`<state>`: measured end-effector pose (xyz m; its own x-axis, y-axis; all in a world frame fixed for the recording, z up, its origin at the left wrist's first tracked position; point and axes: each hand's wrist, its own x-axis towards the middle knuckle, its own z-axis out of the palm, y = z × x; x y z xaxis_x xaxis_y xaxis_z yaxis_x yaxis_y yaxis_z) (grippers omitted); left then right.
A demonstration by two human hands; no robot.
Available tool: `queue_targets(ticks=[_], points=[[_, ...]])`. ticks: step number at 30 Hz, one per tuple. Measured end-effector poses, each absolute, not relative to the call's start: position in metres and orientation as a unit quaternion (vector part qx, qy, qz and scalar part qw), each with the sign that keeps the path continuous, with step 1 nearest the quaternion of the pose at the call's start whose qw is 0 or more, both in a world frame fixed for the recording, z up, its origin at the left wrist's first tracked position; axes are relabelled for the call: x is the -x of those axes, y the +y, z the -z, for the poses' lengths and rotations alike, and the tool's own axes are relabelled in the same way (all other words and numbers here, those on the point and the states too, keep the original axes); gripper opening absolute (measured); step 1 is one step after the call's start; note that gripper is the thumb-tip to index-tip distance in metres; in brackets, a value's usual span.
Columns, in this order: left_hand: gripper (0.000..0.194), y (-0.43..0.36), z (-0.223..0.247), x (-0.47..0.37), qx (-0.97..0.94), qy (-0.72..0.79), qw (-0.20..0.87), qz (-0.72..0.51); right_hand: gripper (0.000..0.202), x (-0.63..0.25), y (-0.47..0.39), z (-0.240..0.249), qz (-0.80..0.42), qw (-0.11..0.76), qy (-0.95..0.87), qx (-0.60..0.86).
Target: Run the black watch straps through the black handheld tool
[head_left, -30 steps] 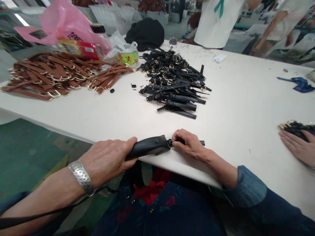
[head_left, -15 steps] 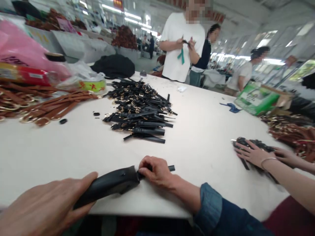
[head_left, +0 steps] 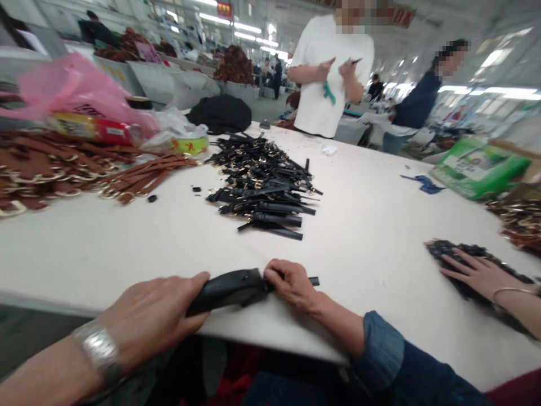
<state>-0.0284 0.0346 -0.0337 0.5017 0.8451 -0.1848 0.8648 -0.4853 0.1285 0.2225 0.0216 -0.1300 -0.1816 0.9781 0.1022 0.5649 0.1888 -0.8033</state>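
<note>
My left hand (head_left: 158, 310), with a silver band at its wrist, is wrapped round a dark rounded tool (head_left: 234, 288) near the table's front edge. At the tool's tip, my right hand (head_left: 291, 283) has its fingers closed on a black strap, whose end (head_left: 313, 281) sticks out to the right of the hand. The strap's other end is hidden between fingers and tool. Beyond both hands lies a heap of black straps with gold buckles (head_left: 262, 189).
Brown straps (head_left: 51, 163) and a pink bag (head_left: 80, 90) lie at the left. On the right, another person's hand (head_left: 482, 273) rests on black straps. A green package (head_left: 479, 169) and blue cloth (head_left: 422, 183) lie behind. Someone in white (head_left: 329, 73) stands across the white table (head_left: 363, 237).
The view has shifted left, so the table and both my hands appear further right. My grips look the same. The neighbour's second hand is no longer seen, and the person in dark clothing has moved right.
</note>
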Motion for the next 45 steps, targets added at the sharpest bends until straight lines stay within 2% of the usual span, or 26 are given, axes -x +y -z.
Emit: queue_targets(ticks=[1,4,7,10,15,18,25,34,45], points=[[0.029,0.033,0.03,0.024,-0.856,0.491,0.119,0.11,0.02,-0.223,0.02,0.128,-0.328,0.328,-0.695,0.549],[0.03,0.032,0.023,0.016,-0.838,0.506,0.132,0.154,0.009,-0.229,0.018,0.127,-0.371,0.337,-0.687,0.527],[0.031,0.029,0.02,0.024,-0.836,0.508,0.112,0.176,0.033,-0.237,0.017,0.128,-0.403,0.341,-0.697,0.485],[0.031,0.025,0.018,0.035,-0.841,0.498,0.08,0.194,0.044,-0.244,0.017,0.126,-0.402,0.327,-0.724,0.455],[0.026,0.022,0.016,0.032,-0.849,0.478,0.067,0.214,0.034,-0.249,0.019,0.121,-0.34,0.317,-0.768,0.44],[0.031,0.025,0.015,0.022,-0.848,0.483,0.063,0.21,0.029,-0.248,0.02,0.122,-0.331,0.327,-0.774,0.43],[0.037,0.024,0.021,0.015,-0.832,0.513,0.082,0.194,0.026,-0.249,0.021,0.126,-0.331,0.33,-0.771,0.433],[0.033,0.019,0.019,0.038,-0.835,0.509,0.056,0.204,0.026,-0.248,0.02,0.13,-0.329,0.336,-0.764,0.441],[0.034,0.035,0.02,0.009,-0.837,0.506,0.062,0.197,0.021,-0.251,0.022,0.128,-0.332,0.327,-0.767,0.442]])
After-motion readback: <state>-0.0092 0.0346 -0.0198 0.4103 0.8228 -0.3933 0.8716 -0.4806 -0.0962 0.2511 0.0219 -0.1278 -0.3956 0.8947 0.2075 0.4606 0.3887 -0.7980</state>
